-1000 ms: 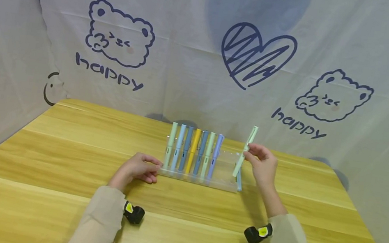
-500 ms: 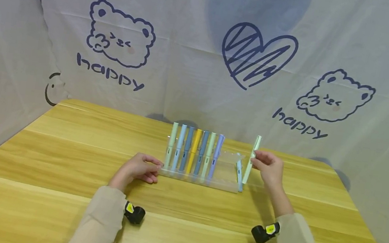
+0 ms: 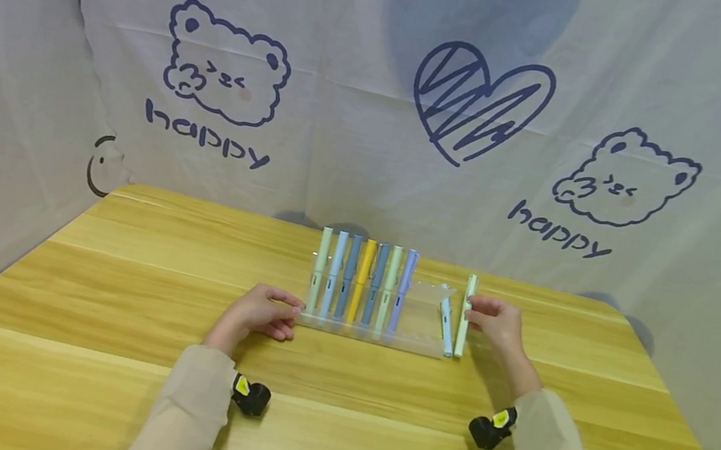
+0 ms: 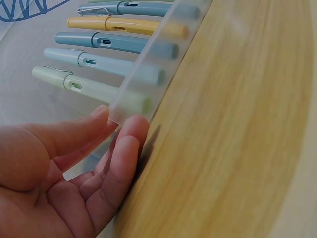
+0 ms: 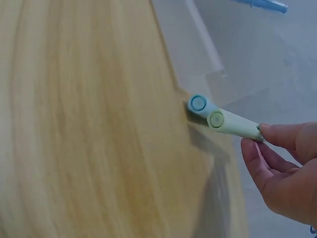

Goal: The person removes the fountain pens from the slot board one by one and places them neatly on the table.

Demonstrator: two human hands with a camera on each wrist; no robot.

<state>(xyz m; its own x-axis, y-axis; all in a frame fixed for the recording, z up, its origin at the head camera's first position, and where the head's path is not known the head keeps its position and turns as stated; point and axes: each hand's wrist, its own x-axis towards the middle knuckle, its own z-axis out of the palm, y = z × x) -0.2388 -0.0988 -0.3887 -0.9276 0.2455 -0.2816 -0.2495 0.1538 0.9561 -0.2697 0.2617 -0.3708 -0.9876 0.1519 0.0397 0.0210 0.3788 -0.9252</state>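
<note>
My left hand (image 3: 261,311) pinches the left front corner of a clear plastic pen stand (image 3: 424,311); the left wrist view shows thumb and forefinger at that corner (image 4: 116,116). My right hand (image 3: 497,327) holds a pale green capped pen (image 5: 235,125) between thumb and fingertips, just off the stand's right end. Beside it a light blue pen (image 3: 446,325) leans at that end, its tip close to the green one. Several pens stand in a row in the left part of the stand, among them a yellow pen (image 4: 114,25) and a purple pen (image 3: 404,285).
The stand sits on a wood-grain table (image 3: 333,421), near its back edge. Behind hangs a pale cloth (image 3: 343,153) with bear and heart drawings. A black wrist camera (image 3: 249,396) is strapped on each sleeve.
My right hand has lowered the pale green pen and moved it slightly right, from over the stand's right end to beside the light blue pen. The left hand stays put.
</note>
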